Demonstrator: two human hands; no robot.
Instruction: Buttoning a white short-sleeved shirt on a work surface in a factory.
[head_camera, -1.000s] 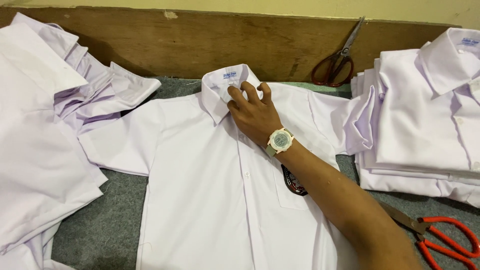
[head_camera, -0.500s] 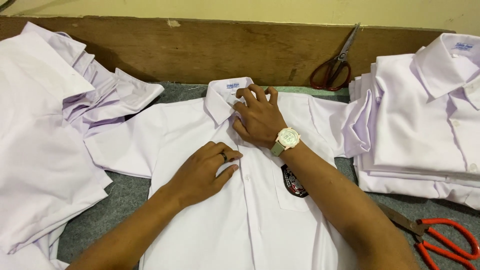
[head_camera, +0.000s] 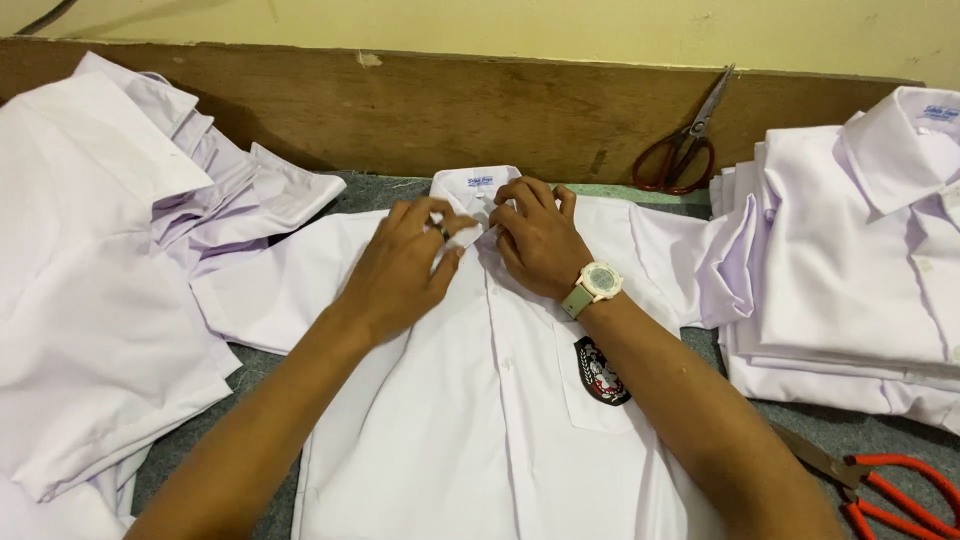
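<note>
A white shirt (head_camera: 480, 400) lies flat, front up, in the middle of the table (head_camera: 110, 505), its collar (head_camera: 478, 185) toward the far edge. Both hands meet at the collar: the left hand (head_camera: 405, 265) has its fingers curled together and seems to pinch the placket, while the right hand (head_camera: 540, 240), a watch (head_camera: 595, 285) on its wrist, presses bent fingers on the cloth. Shirt piles (head_camera: 100, 300) flank it. Dark-handled scissors (head_camera: 685, 145) lean at the far edge and red-handled scissors (head_camera: 880, 485) lie at the near right corner.
</note>
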